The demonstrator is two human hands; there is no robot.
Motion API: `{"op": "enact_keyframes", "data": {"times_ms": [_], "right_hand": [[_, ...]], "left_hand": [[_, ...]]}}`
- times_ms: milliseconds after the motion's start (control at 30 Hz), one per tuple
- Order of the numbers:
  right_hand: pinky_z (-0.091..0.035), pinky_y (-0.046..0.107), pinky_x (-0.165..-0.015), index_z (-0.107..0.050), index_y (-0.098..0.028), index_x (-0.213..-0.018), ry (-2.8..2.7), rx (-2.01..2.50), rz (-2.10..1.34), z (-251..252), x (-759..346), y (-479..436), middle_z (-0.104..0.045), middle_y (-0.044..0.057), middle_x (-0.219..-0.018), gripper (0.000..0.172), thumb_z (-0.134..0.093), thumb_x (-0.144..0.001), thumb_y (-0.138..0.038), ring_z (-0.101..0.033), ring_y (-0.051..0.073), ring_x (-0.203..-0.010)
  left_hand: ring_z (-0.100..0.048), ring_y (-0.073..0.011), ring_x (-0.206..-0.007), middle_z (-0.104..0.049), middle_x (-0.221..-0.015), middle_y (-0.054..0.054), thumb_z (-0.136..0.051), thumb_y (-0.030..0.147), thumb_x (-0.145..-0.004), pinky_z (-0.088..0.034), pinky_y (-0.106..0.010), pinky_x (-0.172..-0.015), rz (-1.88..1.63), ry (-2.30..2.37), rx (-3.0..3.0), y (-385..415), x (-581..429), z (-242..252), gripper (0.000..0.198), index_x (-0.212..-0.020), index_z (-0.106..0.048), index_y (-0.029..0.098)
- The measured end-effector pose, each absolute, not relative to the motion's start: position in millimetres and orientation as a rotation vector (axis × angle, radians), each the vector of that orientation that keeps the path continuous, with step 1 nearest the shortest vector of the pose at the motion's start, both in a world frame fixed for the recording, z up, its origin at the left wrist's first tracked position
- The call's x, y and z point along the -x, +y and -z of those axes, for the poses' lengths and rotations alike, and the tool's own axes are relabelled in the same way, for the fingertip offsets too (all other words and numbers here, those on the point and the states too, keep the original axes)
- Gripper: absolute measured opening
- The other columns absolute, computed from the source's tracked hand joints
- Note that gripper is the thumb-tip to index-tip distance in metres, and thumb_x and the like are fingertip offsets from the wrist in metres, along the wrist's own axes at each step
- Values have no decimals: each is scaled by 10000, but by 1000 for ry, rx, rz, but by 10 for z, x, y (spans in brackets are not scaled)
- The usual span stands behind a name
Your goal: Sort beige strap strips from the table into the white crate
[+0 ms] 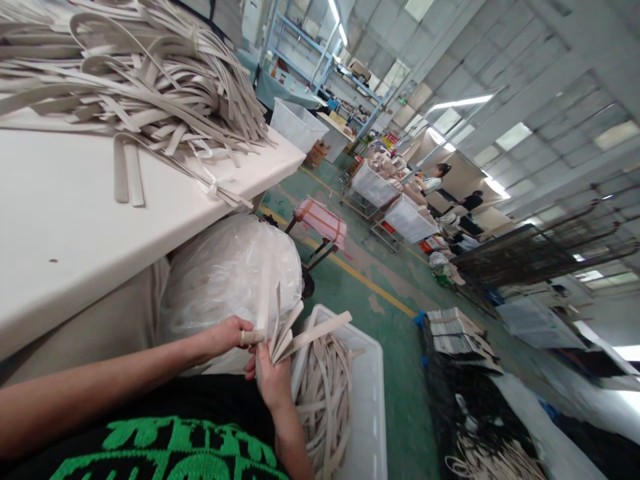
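Note:
In front of my black shirt both hands meet. My right hand (274, 377) is closed around several flat beige strips (320, 330), whose ends fan out upward. My left hand (227, 339), with a light wrap on one finger, pinches at the base of a pale strip against the right hand; the exact grip between the fingers is partly hidden. Beneath and right of my hands, a white plastic bin (374, 393) contains a tangle of similar strips (327, 400). A large heap of strips (165, 80) lies on the white table (75, 200) at upper left, some tied in bundles.
A clear plastic bag (230, 273) bulges beside the table's edge. Beyond it stands a stool with a pink padded top (323, 220). White carts (407, 217) and people (433, 180) are farther back. Stacked pale pieces (457, 333) sit at right on the green floor (405, 373).

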State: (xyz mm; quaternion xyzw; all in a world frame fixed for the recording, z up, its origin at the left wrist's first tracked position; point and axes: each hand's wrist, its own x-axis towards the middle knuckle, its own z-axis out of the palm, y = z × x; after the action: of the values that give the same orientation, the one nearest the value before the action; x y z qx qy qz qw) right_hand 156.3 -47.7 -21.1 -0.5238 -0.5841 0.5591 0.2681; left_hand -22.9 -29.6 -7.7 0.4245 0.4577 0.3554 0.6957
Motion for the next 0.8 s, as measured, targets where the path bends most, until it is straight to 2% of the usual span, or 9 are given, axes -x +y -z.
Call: {"op": "enact_keyframes", "data": {"times_ms": [133, 233, 400, 500, 600, 667, 800], "right_hand": [[-497, 259, -520, -687, -140, -878, -1621, 1363, -1618, 233, -1647, -608, -701, 80, -651, 710, -478, -864, -818, -636, 159, -503], [-476, 249, -482, -663, -146, -816, -1614, 1414, -1615, 280, -1662, -695, -668, 72, -588, 745, -444, -845, -857, -612, 156, -472], [-523, 293, -517, -688, -161, -875, -1593, 1378, -1547, 207, -1611, -553, -695, 81, -629, 732, -451, -847, -854, -643, 187, -494], [-540, 296, -566, -713, -151, -915, -1617, 1352, -1617, 268, -1697, -598, -727, 96, -690, 715, -476, -863, -824, -663, 183, -533], [-528, 283, -526, -698, -165, -831, -1609, 1433, -1643, 388, -1768, -725, -688, 79, -610, 749, -471, -811, -878, -634, 173, -503], [-527, 289, -499, -673, -177, -783, -1567, 1488, -1624, 399, -1748, -735, -651, 69, -560, 760, -469, -776, -909, -616, 176, -476], [-551, 321, -522, -682, -172, -840, -1497, 1437, -1621, 240, -1656, -575, -679, 94, -632, 750, -493, -777, -895, -638, 196, -500]], "left_hand": [[-439, -180, -649, -546, -559, 14, -731, 627, -661, -333, -299, -684, -862, 1217, -914, -238, 358, 85, 439, -617, -690, 193], [-417, -168, -620, -519, -542, 23, -759, 617, -620, -308, -293, -653, -824, 1214, -928, -264, 359, 94, 439, -578, -668, 190], [-513, -196, -599, -589, -525, -17, -649, 668, -737, -389, -325, -704, -743, 954, -930, -371, 168, 32, 503, -536, -629, 207], [-553, -220, -685, -642, -596, -30, -721, 655, -661, -406, -323, -728, -866, 1143, -862, -290, 253, -7, 466, -612, -685, 194], [-555, -225, -742, -668, -669, -36, -762, 617, -609, -404, -312, -728, -923, 1272, -827, -219, 350, -3, 440, -672, -729, 183], [-538, -211, -697, -639, -628, -21, -762, 601, -615, -393, -309, -704, -877, 1226, -861, -246, 308, 14, 415, -620, -699, 191], [-523, -201, -601, -582, -539, -11, -694, 649, -695, -393, -325, -667, -742, 969, -888, -360, 115, 28, 484, -525, -572, 213]]}}
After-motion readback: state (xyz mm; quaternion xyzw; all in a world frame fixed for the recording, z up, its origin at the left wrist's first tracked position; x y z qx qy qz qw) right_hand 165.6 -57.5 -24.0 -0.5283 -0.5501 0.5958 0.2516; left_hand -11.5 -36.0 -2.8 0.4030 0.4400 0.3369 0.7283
